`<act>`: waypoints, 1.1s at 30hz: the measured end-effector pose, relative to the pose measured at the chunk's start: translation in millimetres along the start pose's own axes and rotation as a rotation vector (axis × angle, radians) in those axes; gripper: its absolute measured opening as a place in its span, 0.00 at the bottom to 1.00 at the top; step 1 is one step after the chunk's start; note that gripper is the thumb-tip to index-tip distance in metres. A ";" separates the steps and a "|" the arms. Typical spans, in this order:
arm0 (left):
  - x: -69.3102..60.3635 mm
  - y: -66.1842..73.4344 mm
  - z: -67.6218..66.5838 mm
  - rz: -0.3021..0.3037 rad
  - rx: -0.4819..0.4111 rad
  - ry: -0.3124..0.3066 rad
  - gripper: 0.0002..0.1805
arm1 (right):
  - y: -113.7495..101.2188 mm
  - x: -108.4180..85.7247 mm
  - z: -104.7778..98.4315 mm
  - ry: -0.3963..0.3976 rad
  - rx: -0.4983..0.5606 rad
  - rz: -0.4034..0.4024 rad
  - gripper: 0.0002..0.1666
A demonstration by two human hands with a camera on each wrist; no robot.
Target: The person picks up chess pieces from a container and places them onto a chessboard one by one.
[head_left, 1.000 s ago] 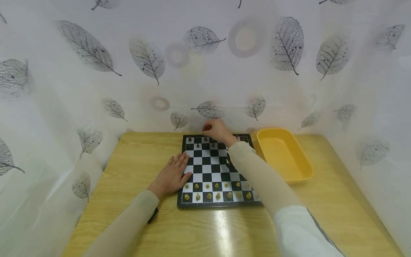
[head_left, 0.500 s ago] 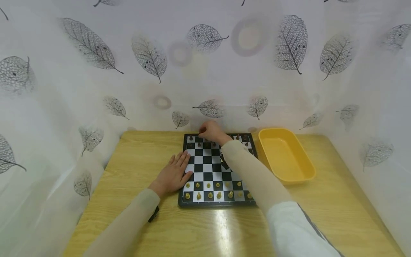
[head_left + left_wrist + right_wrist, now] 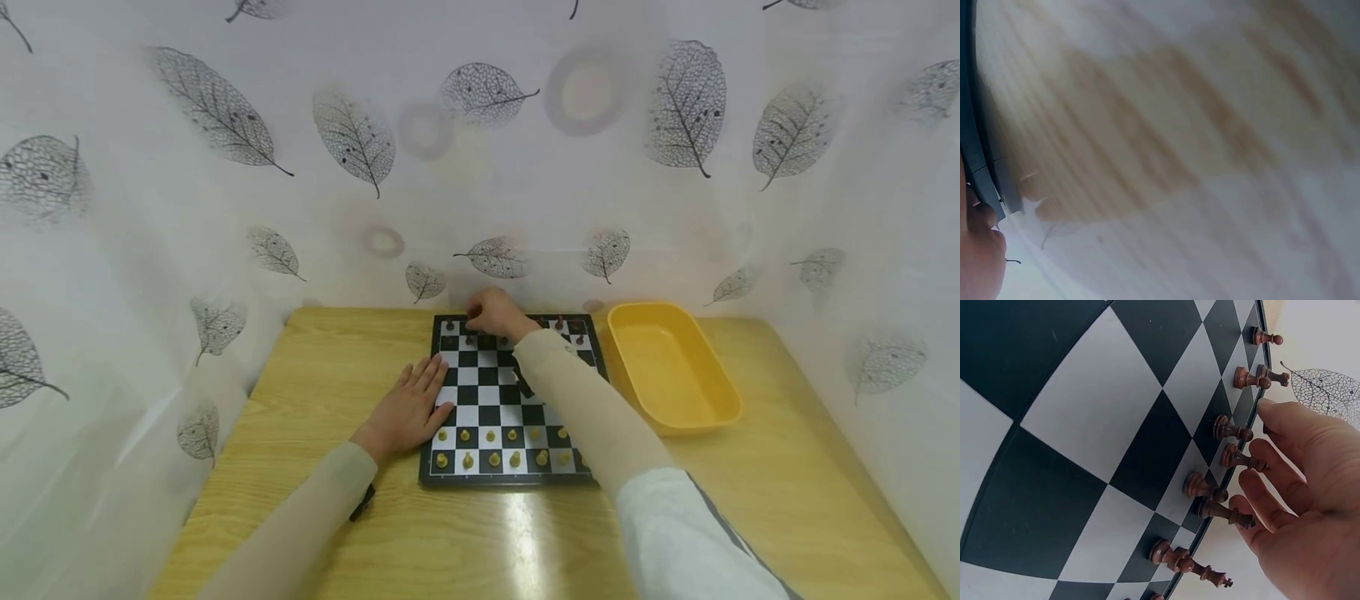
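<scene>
A black-and-white chessboard (image 3: 467, 377) lies on the table with brown chess pieces along its far side and yellow pieces (image 3: 468, 459) along its near side. My left hand (image 3: 407, 412) rests flat with straight fingers across the board's left edge. Over the far row, left of its middle, my right hand (image 3: 498, 316) pinches a small dark chess piece (image 3: 1266, 429) between thumb and forefinger; the fingers hide most of it, so its kind does not show. Beside those fingers, in the right wrist view, stand a brown rook (image 3: 1277, 375), a bishop (image 3: 1241, 457) and a pawn (image 3: 1232, 428).
A yellow plastic tray (image 3: 731, 400) stands right of the board on the wooden table (image 3: 330, 358). A white leaf-print curtain (image 3: 420, 192) rises behind. The right sleeve (image 3: 592, 408) covers part of the board's right side.
My right hand has moved left along the far row and come down slightly toward the board. The left hand stays on the board's edge.
</scene>
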State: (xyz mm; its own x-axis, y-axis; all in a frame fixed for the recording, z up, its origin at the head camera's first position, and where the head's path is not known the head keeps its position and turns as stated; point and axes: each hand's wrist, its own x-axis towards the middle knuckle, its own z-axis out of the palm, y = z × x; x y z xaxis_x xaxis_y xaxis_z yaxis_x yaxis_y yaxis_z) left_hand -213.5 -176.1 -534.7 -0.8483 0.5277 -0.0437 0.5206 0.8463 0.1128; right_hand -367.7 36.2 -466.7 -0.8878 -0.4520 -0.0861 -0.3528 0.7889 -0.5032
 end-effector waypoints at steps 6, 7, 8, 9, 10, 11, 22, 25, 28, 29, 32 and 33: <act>0.0 -0.2 -1.0 -0.001 0.014 0.006 0.42 | 1.0 -1.3 -1.3 -0.018 0.038 0.023 0.16; 0.0 -0.3 -1.0 -0.002 0.012 0.004 0.42 | 1.0 -1.4 -1.5 -0.019 0.037 0.023 0.16; 0.0 -0.3 -1.0 -0.002 0.009 0.004 0.42 | 1.1 -1.5 -1.6 -0.021 0.034 0.022 0.16; 0.0 -0.4 -0.7 -0.002 0.008 0.002 0.42 | 1.2 -1.6 -1.5 -0.024 0.032 0.023 0.16; 0.0 -0.5 -0.3 -0.003 0.009 -0.002 0.42 | 1.4 -1.5 -1.3 -0.027 0.026 0.021 0.15; 0.0 -0.5 0.0 -0.002 0.006 -0.002 0.42 | 1.7 -1.4 -0.9 -0.032 0.017 0.019 0.14; -1.3 0.7 1.3 -0.003 -0.007 0.003 0.42 | 4.1 2.3 4.8 -0.061 -0.015 0.024 0.11; -1.5 1.4 1.0 -0.005 -0.002 -0.001 0.42 | 4.6 2.4 5.4 -0.063 -0.024 0.015 0.12; -1.7 1.7 0.7 -0.008 0.003 -0.003 0.42 | 5.0 2.5 5.9 -0.064 -0.033 0.005 0.13; -1.8 1.7 0.6 -0.009 0.004 -0.003 0.42 | 5.1 2.6 6.1 -0.063 -0.034 0.001 0.12; -1.8 1.7 0.3 -0.009 -0.002 0.003 0.42 | 5.9 3.2 6.7 -0.058 -0.049 -0.013 0.12; -1.8 1.7 0.3 -0.009 -0.003 0.002 0.42 | 6.2 3.5 7.1 -0.057 -0.052 -0.016 0.11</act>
State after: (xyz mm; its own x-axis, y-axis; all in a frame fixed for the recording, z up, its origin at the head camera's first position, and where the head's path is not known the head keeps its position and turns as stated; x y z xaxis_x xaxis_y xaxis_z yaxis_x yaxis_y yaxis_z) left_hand -211.1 -175.6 -534.7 -0.8533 0.5198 -0.0423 0.5126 0.8509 0.1150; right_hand -370.9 36.5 -476.2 -0.8644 -0.4864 -0.1276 -0.3830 0.8012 -0.4597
